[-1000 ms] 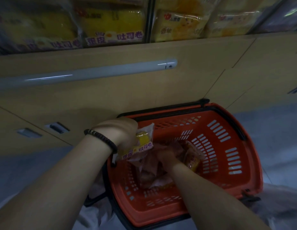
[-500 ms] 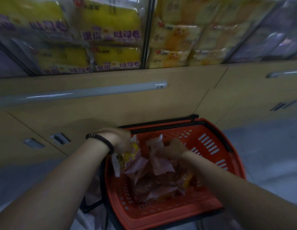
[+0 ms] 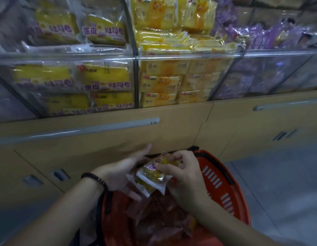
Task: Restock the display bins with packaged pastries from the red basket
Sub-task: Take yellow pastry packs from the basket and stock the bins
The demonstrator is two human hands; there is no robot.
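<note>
Both hands are over the red basket [image 3: 230, 192], which stands on the floor [image 3: 278, 183] in front of a beige cabinet [image 3: 172, 125]. The left hand [image 3: 122, 173] lies palm up w/ fingers mostly straight, not clenched. It carries from below a yellow packet [image 3: 150, 176] in clear wrap w/ white edges. A second packet [image 3: 132, 181] seems to lie under it on the palm, but only its white edge shows. The right hand [image 3: 182, 173] grasps the yellow packet at its far end, where thumb and curled fingers pinch the wrap. So the packet is between both hands, above the far-left part of the basket, not in any bin. On the left wrist is a dark bracelet [image 3: 95, 178].

Inside the basket lie more packets, the reddish heap [image 3: 163, 219]; their no. I cannot tell. A black handle [image 3: 219, 169] lies along the basket's right rim.

Above the cabinet stand the display bins [image 3: 189, 54], clear-walled, side by side. The left one holds yellow packs w/ purple print [image 3: 108, 80]. The middle one holds paler yellow packs [image 3: 161, 84], piled higher than its front wall. The right one holds purple packs [image 3: 257, 39], blurred. A long grey handle [image 3: 83, 130] runs across the cabinet front.
</note>
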